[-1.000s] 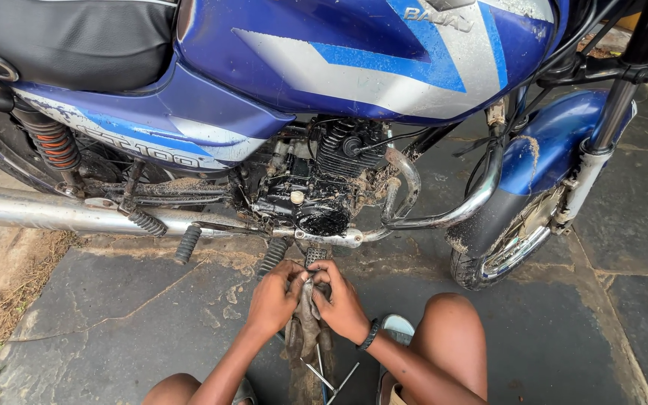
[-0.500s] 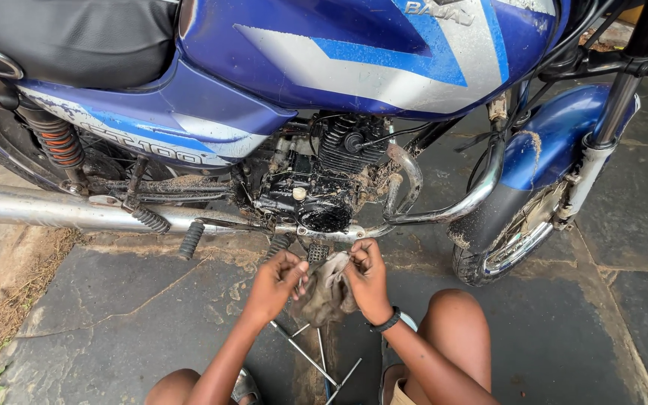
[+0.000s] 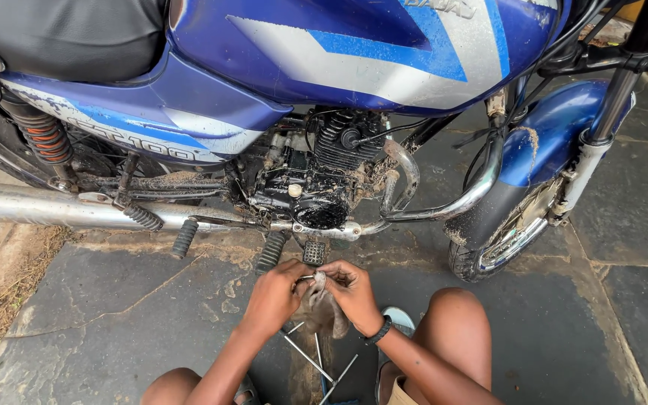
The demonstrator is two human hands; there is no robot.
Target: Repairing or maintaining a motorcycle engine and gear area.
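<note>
Rag, grey, grimy, bunched between hands

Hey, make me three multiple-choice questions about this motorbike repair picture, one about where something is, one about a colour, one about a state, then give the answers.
1. Where do the thin metal rods lie?
A. on the seat
B. on the stone floor below the hands
C. across the front wheel

2. What colour is the fuel tank?
A. blue with silver
B. red
C. plain black

3. What are the left hand and right hand doing?
A. resting open on the knees
B. gripping the exhaust
C. closed together on a dirty rag

Answers: 1 B, the rods lie on the slabs by the wrists. 2 A, blue panels with silver stripes. 3 C, both hands pinch the rag.
</note>
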